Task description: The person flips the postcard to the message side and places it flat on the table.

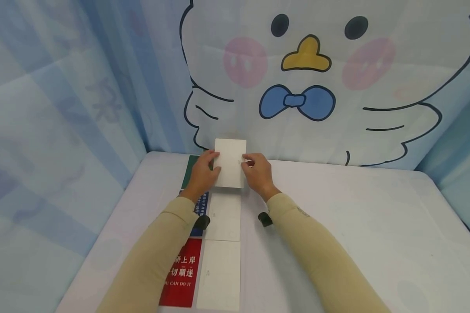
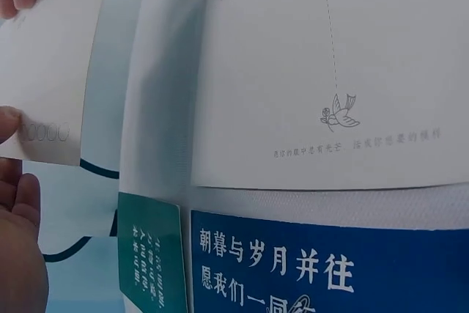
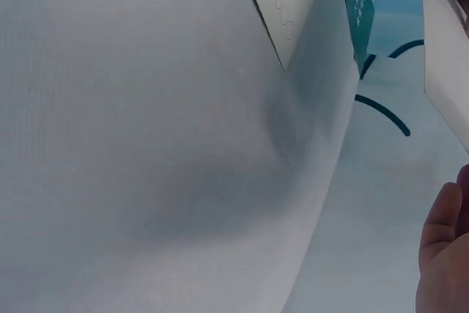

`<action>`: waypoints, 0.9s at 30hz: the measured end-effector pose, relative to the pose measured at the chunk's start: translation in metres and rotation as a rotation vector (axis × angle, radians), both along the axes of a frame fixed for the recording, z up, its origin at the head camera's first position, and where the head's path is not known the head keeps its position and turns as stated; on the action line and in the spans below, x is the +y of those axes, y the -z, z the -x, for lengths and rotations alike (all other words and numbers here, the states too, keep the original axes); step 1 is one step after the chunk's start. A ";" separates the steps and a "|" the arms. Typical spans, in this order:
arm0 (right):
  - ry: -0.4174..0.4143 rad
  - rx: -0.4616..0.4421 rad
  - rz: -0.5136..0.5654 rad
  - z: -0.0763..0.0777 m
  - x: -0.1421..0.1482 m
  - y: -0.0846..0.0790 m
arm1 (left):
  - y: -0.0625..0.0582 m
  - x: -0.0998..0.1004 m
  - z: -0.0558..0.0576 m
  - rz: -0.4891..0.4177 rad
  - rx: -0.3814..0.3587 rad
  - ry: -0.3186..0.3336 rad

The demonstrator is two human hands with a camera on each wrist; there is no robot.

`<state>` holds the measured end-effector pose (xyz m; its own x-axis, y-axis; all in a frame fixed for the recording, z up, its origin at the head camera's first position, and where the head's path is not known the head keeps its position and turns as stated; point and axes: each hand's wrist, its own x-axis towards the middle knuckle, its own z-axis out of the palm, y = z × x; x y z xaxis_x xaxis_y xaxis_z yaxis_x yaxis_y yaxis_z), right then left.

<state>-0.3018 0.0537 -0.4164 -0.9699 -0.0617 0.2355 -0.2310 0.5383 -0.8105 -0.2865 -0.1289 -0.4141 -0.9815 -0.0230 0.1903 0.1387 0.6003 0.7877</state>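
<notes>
Above the far edge of the table, a white postcard (image 1: 230, 163) is held between my two hands. My left hand (image 1: 201, 174) grips its left edge; the left wrist view shows the thumb on the postcard's printed circles. At the right edge, my right hand (image 1: 258, 174) pinches the postcard with thumb and forefinger. Two white postcards (image 1: 224, 217) lie below it in a column. Left of them are a green card (image 1: 189, 169), a blue card (image 1: 201, 211) and a red card (image 1: 182, 278), partly covered by my left arm.
The white tabletop (image 1: 356, 226) stretches to the right. Behind it hangs a curtain (image 1: 297, 139) with a cartoon bird, its folds touching the table's back edge. A small black device (image 1: 265, 219) sits at my right wrist, another (image 1: 202, 222) at the left.
</notes>
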 end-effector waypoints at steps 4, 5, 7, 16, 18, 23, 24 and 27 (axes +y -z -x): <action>-0.023 -0.002 -0.021 0.000 0.001 0.003 | 0.001 0.000 0.001 -0.016 -0.010 -0.022; -0.031 -0.005 -0.026 0.000 0.001 0.004 | 0.002 0.000 0.001 -0.013 -0.017 -0.029; -0.046 -0.012 -0.039 0.000 0.001 0.006 | 0.003 0.000 0.001 -0.003 -0.036 -0.038; -0.074 -0.089 -0.092 0.002 0.000 0.018 | 0.014 -0.003 0.005 0.093 -0.058 -0.013; -0.070 -0.102 -0.108 0.003 0.000 0.020 | 0.017 -0.002 0.006 0.123 -0.071 -0.007; -0.063 -0.123 -0.130 0.004 0.000 0.024 | 0.023 0.002 0.006 0.089 -0.139 0.013; -0.066 -0.134 -0.123 0.004 0.000 0.025 | 0.024 0.003 0.006 0.078 -0.147 0.012; -0.071 -0.175 -0.099 0.004 -0.001 0.026 | 0.026 0.004 0.005 0.078 -0.165 0.003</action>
<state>-0.3056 0.0527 -0.4423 -0.9878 -0.1463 0.0535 -0.1320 0.6044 -0.7856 -0.2912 -0.1252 -0.4396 -0.9995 -0.0115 0.0278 0.0133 0.6602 0.7509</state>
